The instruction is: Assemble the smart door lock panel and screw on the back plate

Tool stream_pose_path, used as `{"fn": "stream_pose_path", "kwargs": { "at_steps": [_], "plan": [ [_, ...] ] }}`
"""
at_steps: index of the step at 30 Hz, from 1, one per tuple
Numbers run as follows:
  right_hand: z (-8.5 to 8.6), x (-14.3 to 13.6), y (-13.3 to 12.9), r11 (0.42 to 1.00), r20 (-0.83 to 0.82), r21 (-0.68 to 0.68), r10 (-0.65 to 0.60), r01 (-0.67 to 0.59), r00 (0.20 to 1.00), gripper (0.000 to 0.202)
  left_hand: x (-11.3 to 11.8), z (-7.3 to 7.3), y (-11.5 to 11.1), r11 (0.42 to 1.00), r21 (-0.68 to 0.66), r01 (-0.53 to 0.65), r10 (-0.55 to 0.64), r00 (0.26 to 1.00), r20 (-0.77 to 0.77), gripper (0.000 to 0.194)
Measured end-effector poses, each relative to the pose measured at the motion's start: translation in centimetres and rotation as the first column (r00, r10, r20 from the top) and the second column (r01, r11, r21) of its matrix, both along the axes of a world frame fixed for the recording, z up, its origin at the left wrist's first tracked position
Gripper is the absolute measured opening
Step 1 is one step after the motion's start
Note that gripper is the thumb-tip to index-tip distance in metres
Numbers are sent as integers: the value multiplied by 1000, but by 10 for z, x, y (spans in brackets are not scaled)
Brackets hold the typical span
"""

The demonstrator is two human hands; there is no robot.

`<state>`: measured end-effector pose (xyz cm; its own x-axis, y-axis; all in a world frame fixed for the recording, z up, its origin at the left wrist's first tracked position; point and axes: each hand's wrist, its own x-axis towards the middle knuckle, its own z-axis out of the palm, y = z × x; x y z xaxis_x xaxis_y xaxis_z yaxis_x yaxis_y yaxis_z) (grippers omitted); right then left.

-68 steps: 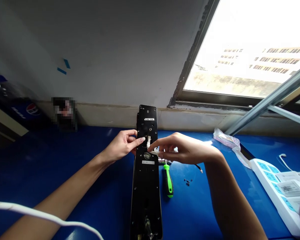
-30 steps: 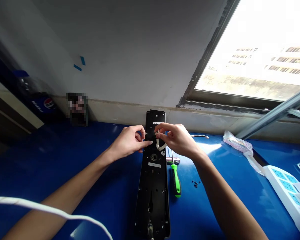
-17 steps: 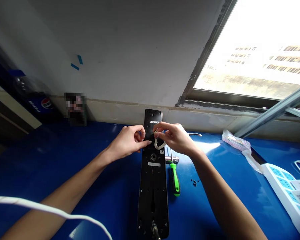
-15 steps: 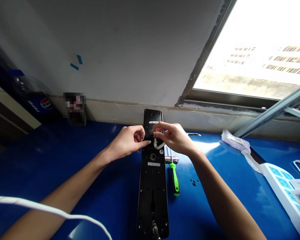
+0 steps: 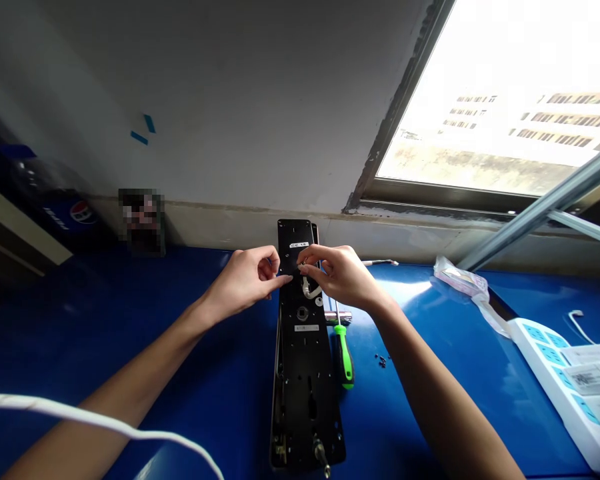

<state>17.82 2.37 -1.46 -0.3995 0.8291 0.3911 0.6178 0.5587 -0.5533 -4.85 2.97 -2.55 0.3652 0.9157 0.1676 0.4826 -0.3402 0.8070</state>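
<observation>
A long black metal panel [image 5: 307,363] of a lock-like device lies lengthwise in front of me, with a square hole and white labels. Its near end sits askew over the part below, whose edge and brass pieces show at left. My right hand [image 5: 343,272] pinches the end of a short white cable [image 5: 310,290] that loops out of the panel. My left hand [image 5: 247,277] is at the panel's left edge, thumb stretched onto it, the other fingers curled and apart from the thumb. A metal spindle [image 5: 321,455] stands out at the near end.
Right of the panel lie a green-and-black screwdriver [image 5: 346,357], a metal cylinder [image 5: 343,317] and several small screws [image 5: 381,360]. A white power strip [image 5: 555,387] and a plastic bag [image 5: 463,279] are farther right. A white cord [image 5: 105,420] crosses my left forearm. A Pepsi bottle [image 5: 63,207] stands at left.
The panel's near end has swung slightly right, baring the part beneath on its left. The view has shifted a little; both hands keep nearly the same pose at the cable.
</observation>
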Motion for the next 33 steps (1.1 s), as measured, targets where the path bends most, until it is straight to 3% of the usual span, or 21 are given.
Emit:
{"fn": "stream_pose_path", "kwargs": {
  "at_steps": [5, 11, 18, 26, 33],
  "plan": [
    [-4, -6, -2, 996, 37, 69, -51, 48, 998, 7, -5, -10, 7, 993, -109, 45, -53, 996, -67, 46],
    [-12, -11, 0, 991, 15, 113, -78, 76, 997, 9, -3, -14, 6, 973, -214, 91, -96, 995, -12, 54],
    [-9, 1, 2, 998, 11, 62, -5, 4, 1000, 8, -3, -18, 6, 964, -244, 104, -106, 994, 5, 56],
    [-10, -2, -1, 996, 3, 73, -59, 58, 998, 8, -2, -17, 4, 965, -231, 120, -124, 992, -4, 50],
    [-6, 4, 2, 999, -6, -43, 0, 0, 1000, 15, -3, -18, 4, 969, -217, 121, -133, 990, -42, 47]
  ]
}}
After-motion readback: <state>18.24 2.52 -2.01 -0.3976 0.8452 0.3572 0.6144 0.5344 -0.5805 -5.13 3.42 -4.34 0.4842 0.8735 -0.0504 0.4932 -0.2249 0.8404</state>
